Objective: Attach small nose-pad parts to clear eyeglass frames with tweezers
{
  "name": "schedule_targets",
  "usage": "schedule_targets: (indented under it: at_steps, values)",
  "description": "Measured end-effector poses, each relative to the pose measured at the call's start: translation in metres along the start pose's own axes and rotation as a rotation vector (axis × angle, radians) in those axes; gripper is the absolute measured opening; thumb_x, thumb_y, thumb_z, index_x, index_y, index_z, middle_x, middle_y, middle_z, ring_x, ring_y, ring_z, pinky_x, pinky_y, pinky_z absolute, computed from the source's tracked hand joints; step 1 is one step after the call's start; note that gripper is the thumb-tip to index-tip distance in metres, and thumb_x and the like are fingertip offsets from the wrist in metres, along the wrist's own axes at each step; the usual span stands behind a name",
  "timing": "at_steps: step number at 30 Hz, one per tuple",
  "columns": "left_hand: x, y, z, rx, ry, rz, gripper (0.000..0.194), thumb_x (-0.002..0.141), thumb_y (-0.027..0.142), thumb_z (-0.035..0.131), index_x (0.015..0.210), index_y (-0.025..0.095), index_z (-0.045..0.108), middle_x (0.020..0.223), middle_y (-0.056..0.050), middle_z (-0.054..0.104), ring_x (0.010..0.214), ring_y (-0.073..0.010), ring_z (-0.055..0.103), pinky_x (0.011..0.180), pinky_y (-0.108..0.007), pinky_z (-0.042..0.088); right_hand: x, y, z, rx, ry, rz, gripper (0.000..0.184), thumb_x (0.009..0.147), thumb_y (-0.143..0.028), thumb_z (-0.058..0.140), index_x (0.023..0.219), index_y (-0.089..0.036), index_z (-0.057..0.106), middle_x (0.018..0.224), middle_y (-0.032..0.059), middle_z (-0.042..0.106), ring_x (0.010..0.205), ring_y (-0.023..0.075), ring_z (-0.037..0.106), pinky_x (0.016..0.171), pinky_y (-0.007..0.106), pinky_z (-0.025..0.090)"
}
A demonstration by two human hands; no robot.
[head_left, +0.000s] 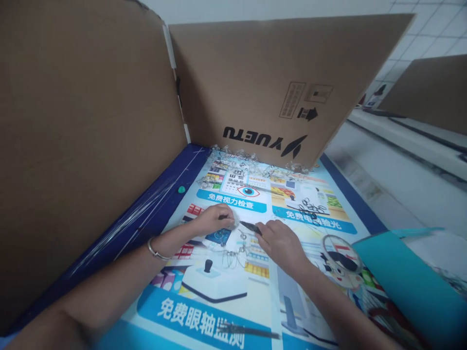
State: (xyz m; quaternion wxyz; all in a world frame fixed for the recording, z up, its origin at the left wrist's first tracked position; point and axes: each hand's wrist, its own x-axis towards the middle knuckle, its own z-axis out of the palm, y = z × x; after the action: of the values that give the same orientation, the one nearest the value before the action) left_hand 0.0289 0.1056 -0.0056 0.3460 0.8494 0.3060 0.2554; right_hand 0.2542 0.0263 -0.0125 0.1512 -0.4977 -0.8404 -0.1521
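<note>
Cardboard closes off two sides of the work surface: a lettered panel (255, 78), marked YUETU upside down, stands upright across the back, and a plain board (83, 121) meets its left edge. Spreading forward from the panel's foot is a printed sheet (215, 316) with blue banners, shop scenes and a drawn eye, laid over a dark blue cover (146, 199) that shows along both sides. Clear and wiry bits (255, 163) are strewn along the panel's foot. Black wire loops (310, 210) lie before its right half, and a small green piece (181, 189) sits near its lower left corner.

Well forward of the panel, the left hand (215, 218) has its fingertips pinched round a small piece (223, 217), too blurred to identify. Just beside it, the right hand (282, 243) grips a dark tool (251, 227), tip toward the left fingers. Thin wire pieces (233, 253) lie on the sheet, farther from the panel than the hands. Beyond the panel's right edge are a tiled wall (430, 29) and another cardboard piece (434, 92); a teal board (404, 282) lies forward of that edge.
</note>
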Motion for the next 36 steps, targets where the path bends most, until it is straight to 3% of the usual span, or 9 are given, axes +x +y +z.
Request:
schedule_targets:
  at_steps: [5,9,15,21,36]
  values:
    - [-0.005,0.001,0.006,-0.075,0.038,-0.014,0.01,0.073,0.013,0.051,0.063,0.014,0.051,0.075,0.0,0.058,0.07,-0.0098,0.053,0.065,-0.02,0.04,-0.002,-0.001,0.002,0.032,0.046,-0.034,0.024,0.087,-0.028,0.042,0.1,-0.015,0.057,0.076,0.0055,0.056,0.076,0.0172,0.049,0.073,0.03,0.035]
    - [-0.009,0.004,0.003,-0.179,-0.034,-0.057,0.011,0.075,0.012,0.046,0.065,0.014,0.046,0.08,-0.002,0.061,0.072,-0.0097,0.055,0.062,-0.018,0.04,-0.005,-0.001,0.002,0.048,0.065,-0.049,0.023,0.086,-0.027,0.044,0.101,-0.014,0.057,0.076,0.0056,0.056,0.076,0.0169,0.05,0.072,0.03,0.036]
    - [-0.011,0.012,-0.002,0.002,-0.121,-0.053,0.015,0.083,0.025,0.045,0.079,0.016,0.056,0.062,0.004,0.051,0.057,-0.0073,0.044,0.053,-0.017,0.033,-0.007,-0.003,0.0,0.067,0.085,-0.061,0.023,0.086,-0.026,0.044,0.1,-0.014,0.057,0.076,0.0056,0.056,0.076,0.0167,0.05,0.071,0.03,0.037]
    - [-0.011,0.01,0.001,0.06,-0.12,-0.003,0.019,0.085,0.026,0.042,0.075,0.016,0.055,0.067,0.003,0.053,0.063,-0.0084,0.047,0.06,-0.017,0.035,-0.006,-0.006,-0.002,0.048,0.071,-0.093,0.023,0.087,-0.027,0.043,0.099,-0.014,0.058,0.075,0.0058,0.056,0.075,0.0163,0.049,0.07,0.029,0.037]
    - [-0.009,0.014,-0.001,0.087,-0.126,0.015,0.017,0.083,0.022,0.044,0.071,0.015,0.054,0.065,0.003,0.052,0.064,-0.0091,0.046,0.061,-0.017,0.034,-0.003,-0.008,-0.006,-0.057,-0.02,-0.141,0.02,0.086,-0.026,0.044,0.097,-0.017,0.059,0.073,0.0052,0.053,0.073,0.0177,0.045,0.067,0.03,0.03]
